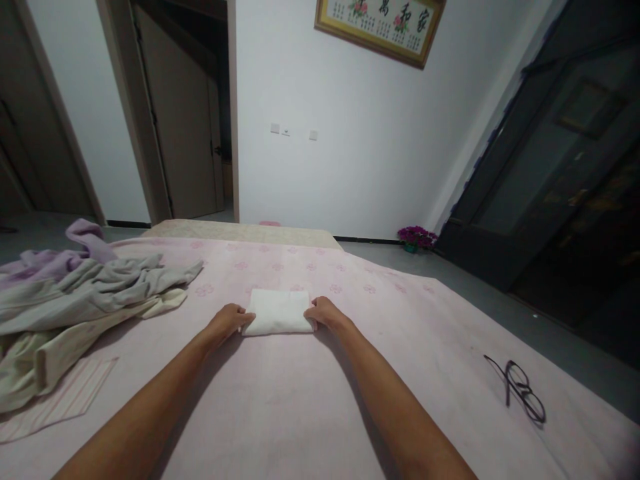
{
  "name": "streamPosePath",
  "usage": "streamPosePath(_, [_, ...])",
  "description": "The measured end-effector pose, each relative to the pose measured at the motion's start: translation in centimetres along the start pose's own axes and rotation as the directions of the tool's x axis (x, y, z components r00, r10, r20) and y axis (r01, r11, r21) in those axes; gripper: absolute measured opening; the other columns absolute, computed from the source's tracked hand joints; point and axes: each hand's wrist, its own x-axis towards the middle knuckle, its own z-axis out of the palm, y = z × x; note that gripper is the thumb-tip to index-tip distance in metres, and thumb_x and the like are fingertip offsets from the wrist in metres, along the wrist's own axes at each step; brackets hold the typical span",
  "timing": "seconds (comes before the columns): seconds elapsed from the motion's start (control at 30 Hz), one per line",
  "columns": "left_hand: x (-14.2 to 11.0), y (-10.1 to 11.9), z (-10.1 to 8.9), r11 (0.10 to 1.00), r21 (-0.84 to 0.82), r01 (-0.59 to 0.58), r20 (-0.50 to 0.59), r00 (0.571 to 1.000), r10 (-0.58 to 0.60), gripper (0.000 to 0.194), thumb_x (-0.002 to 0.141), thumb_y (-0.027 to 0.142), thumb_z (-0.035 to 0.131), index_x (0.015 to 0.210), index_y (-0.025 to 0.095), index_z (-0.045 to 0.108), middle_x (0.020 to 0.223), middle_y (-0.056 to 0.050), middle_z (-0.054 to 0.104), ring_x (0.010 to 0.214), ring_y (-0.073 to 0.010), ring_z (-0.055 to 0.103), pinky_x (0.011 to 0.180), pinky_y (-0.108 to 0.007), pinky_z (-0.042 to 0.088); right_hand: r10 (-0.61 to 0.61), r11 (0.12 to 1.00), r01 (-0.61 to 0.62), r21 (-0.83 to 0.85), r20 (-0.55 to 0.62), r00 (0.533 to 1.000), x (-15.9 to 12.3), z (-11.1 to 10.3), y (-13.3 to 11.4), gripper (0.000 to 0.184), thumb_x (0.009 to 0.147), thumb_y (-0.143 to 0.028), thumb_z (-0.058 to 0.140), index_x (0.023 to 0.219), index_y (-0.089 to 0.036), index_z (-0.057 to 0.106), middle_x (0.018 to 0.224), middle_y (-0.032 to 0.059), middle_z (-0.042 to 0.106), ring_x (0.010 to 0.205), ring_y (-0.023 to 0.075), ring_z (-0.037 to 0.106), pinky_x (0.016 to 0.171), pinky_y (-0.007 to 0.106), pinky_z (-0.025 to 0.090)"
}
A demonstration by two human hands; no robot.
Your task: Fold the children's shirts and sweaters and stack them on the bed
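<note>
A white cloth [279,311], folded into a flat rectangle, lies on the pink flowered bedsheet [280,400] straight ahead. My left hand [231,319] grips its left edge, thumb on top and fingers tucked at the side. At the opposite edge, my right hand [323,312] pinches the cloth in the same way. The fingertips under the cloth are hidden.
Heaped clothes [100,287] in purple, grey and cream lie at the left, with a striped cloth [80,393] below them. Black-framed glasses [523,390] rest at the right. Purple flowers [417,237] stand on the floor by the wall.
</note>
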Motion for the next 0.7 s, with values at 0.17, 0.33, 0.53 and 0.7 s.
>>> streamPosePath(0.17, [-1.7,0.8,-1.1,0.974,-0.164,-0.159,-0.056,0.987,0.151,0.026,0.076,0.037,0.054,0.094,0.019,0.059,0.078,-0.002,0.065,0.068,-0.0186,0.062,0.058,-0.026,0.046,-0.186,0.980,0.195,0.036,-0.173,0.967,-1.9,-1.1,-0.9,0.023,0.065,-0.013,0.060,0.087,-0.018,0.063,0.086,0.0038,0.066,0.082,0.0200,0.059,0.069,0.027,0.045])
streamPosePath(0.33, [-3.5,-0.9,-1.7,0.859,0.016,-0.512,-0.138,0.849,0.509,0.012,0.079,0.024,0.052,0.090,0.023,0.056,0.095,-0.002,0.060,0.085,-0.0175,0.059,0.074,-0.026,0.046,-0.638,0.766,0.595,-0.243,-0.184,0.747,-5.1,-1.6,0.6,0.024,0.074,-0.010,0.057,0.095,-0.022,0.059,0.101,0.0057,0.060,0.094,0.0204,0.055,0.083,0.029,0.045])
streamPosePath(0.53, [-5.0,-2.6,-1.5,0.811,0.090,-0.578,0.000,0.814,0.580,0.021,0.083,0.013,0.042,0.091,0.023,0.058,0.098,-0.003,0.060,0.086,-0.0176,0.059,0.078,-0.028,0.046,-0.720,0.649,0.676,-0.348,0.005,0.694,-6.8,-1.4,3.0,0.025,0.076,-0.003,0.051,0.090,-0.022,0.061,0.092,0.0036,0.063,0.086,0.0186,0.058,0.078,0.028,0.044])
streamPosePath(0.7, [-5.8,-0.2,-0.9,0.885,-0.003,-0.465,-0.162,0.874,0.459,0.018,0.089,0.026,0.046,0.095,0.023,0.062,0.101,-0.004,0.064,0.091,-0.0199,0.062,0.082,-0.031,0.049,-0.670,0.737,0.602,-0.308,-0.220,0.709,-7.0,-1.6,-0.1,0.030,0.078,-0.002,0.048,0.094,-0.021,0.065,0.096,0.0061,0.068,0.096,0.0220,0.060,0.091,0.035,0.044])
